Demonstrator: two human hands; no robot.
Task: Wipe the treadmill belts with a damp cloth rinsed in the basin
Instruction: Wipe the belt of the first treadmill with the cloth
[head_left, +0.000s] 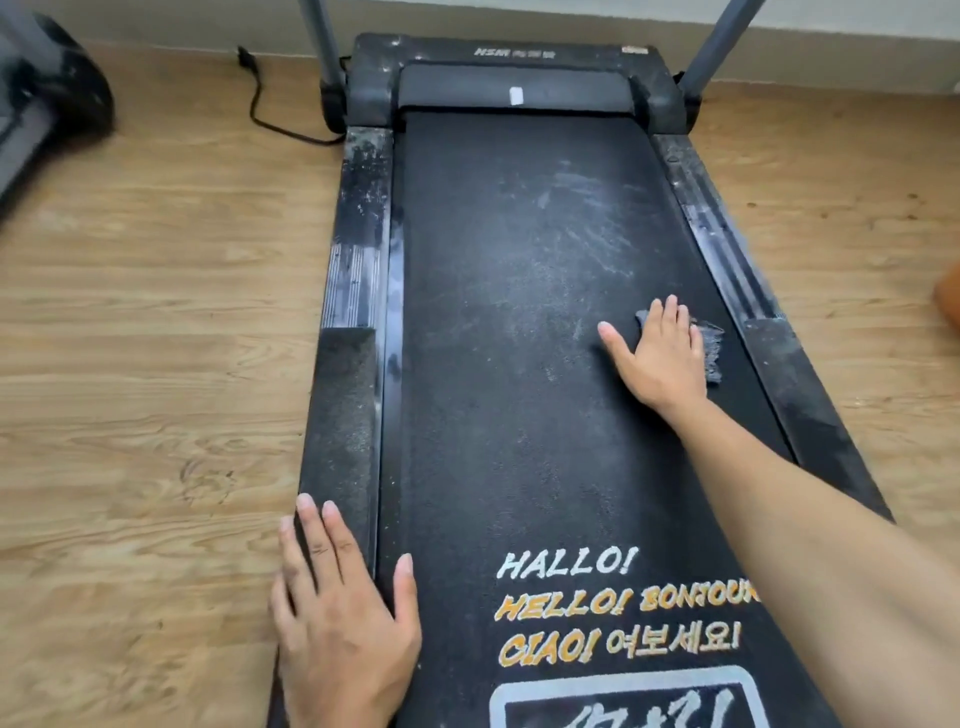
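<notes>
Currently the right hand (657, 358) lies flat with its fingers straight and spread, pressing a dark grey cloth (712, 353) onto the belt (519, 312); nothing is clenched or pinched. The cloth sits under the palm and fingers, about mid-length of the belt. Its ragged edge shows on the side toward the right side rail (727, 244). Whether the cloth is wet cannot be told.

The left hand (343, 618) is likewise released, palm down, with fingers on the near end of the left side rail (343, 405) and the thumb at the belt edge.

The belt carries pale dust smears beyond the cloth and printed greetings at the near end. Both rails are dusty. A black power cord (260, 111) runs across the wooden floor (156, 312) to the left of the motor cover (519, 52).
</notes>
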